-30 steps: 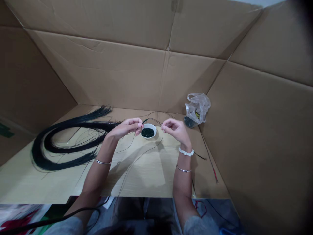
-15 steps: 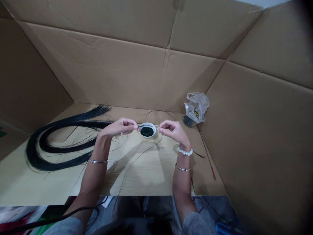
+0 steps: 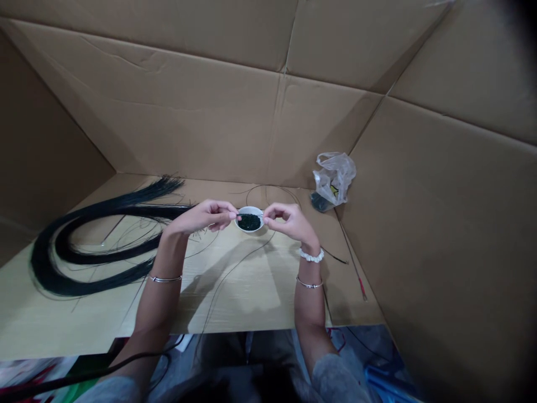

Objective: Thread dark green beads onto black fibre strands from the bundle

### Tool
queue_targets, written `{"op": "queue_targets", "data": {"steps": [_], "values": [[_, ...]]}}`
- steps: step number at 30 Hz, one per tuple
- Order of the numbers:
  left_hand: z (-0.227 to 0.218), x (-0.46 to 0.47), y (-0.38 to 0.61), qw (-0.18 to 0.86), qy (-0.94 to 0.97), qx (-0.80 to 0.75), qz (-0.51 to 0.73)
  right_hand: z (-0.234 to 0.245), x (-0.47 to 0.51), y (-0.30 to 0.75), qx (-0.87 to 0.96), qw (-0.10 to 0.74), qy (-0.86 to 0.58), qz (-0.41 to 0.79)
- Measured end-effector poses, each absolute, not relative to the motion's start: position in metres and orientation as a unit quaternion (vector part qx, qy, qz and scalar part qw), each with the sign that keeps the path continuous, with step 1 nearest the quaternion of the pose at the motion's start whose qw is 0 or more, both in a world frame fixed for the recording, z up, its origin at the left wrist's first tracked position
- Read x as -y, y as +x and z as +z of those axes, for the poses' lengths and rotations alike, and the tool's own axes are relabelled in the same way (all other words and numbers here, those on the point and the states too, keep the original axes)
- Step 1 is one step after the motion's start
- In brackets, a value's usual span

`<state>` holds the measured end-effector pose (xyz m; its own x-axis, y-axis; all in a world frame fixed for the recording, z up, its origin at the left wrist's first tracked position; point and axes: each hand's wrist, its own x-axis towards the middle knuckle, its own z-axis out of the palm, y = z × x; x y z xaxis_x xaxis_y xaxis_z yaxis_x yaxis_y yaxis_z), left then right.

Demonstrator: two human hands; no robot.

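A small white bowl holds dark green, bead-like grains, too small to make out singly. Just to its left, my left hand pinches a thin dark thread. My right hand is at the bowl's right side, thumb and fingertips pinched on the same thread. The stretch between my hands runs level over the bowl and looks thicker and darker near the left fingertips. A loose length curves down across the table to the front edge.
Thick bundles of long dark strands lie bent in a loop on the left. At the back right stands a crumpled clear plastic bag, with a red-tipped thin rod along the right side. Cardboard walls enclose the table.
My right hand has come slightly closer to my left, shortening the stretch of thread between them. The whole view has shifted a little. Both hands keep their pinch.
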<state>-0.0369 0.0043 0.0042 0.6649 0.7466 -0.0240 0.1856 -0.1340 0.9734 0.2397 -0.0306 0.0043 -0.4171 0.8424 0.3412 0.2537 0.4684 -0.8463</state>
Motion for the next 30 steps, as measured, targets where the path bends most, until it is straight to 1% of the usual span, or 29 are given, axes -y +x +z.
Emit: {"op": "queue_targets", "data": {"steps": [7, 14, 17, 21, 24, 27, 30], "values": [[0.009, 0.001, -0.033, 0.592, 0.709, -0.302, 0.236, 0.007, 0.033, 0.230, 0.767, 0.383, -0.363, 0.366], [0.002, 0.001, -0.031, 0.600, 0.699, -0.282, 0.268, 0.002, 0.027, 0.226, 0.751, 0.398, -0.354, 0.391], [0.005, 0.007, -0.021, 0.580, 0.710, -0.300, 0.265, 0.000, 0.027, 0.219, 0.752, 0.397, -0.348, 0.394], [0.011, 0.014, -0.008, 0.523, 0.735, -0.331, 0.277, -0.001, 0.028, 0.210, 0.751, 0.396, -0.348, 0.397], [0.011, 0.015, -0.004, 0.498, 0.730, -0.344, 0.319, -0.001, 0.027, 0.209, 0.728, 0.425, -0.335, 0.422], [0.011, 0.015, -0.003, 0.489, 0.706, -0.363, 0.361, -0.002, 0.026, 0.211, 0.680, 0.483, -0.318, 0.450], [0.011, 0.017, -0.002, 0.484, 0.692, -0.366, 0.393, -0.004, 0.024, 0.211, 0.642, 0.532, -0.324, 0.447]]}}
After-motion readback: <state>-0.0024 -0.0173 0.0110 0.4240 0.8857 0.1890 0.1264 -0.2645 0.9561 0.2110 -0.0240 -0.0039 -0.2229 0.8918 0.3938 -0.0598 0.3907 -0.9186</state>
